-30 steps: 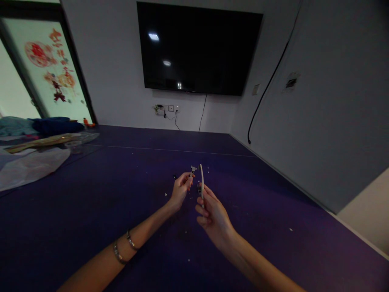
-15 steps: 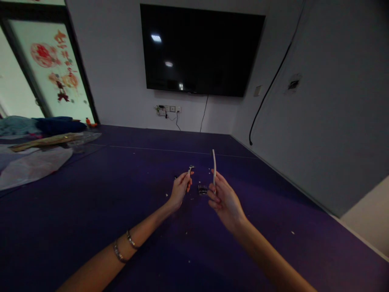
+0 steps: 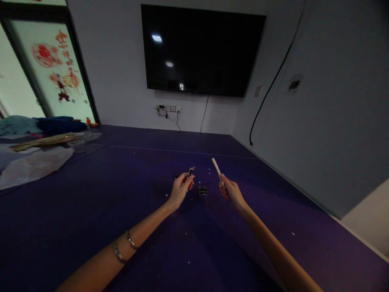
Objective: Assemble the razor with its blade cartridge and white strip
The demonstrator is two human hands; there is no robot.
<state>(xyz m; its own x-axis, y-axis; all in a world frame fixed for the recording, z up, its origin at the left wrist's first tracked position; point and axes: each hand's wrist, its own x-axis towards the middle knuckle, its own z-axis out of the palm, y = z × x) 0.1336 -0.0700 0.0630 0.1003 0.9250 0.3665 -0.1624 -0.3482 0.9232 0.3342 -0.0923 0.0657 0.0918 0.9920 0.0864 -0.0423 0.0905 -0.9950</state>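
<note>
My left hand (image 3: 180, 190) is closed around a small, dark tool with a pale, metallic-looking tip (image 3: 191, 169); its exact kind is too small to make out. A slim off-white stick (image 3: 216, 167) is gripped by its lower end in my right hand (image 3: 231, 191), its free end tilted up and to the left. The two held things are apart. Between and just below the hands, a small dark case with a clear-looking edge (image 3: 203, 190) lies on the purple surface (image 3: 146, 235). Tiny white scraps are scattered around it.
At the far left lie a crumpled plastic bag (image 3: 39, 166), a long yellowish package (image 3: 45, 142) and dark blue cloth (image 3: 60, 125). A large television (image 3: 200, 52) hangs on the wall above several sockets (image 3: 172, 108). A black cable (image 3: 267, 91) hangs down the right wall.
My right hand has moved right and turned, so the stick, upright before, now leans left. My left hand stays nearly in place, its tool tip turned slightly.
</note>
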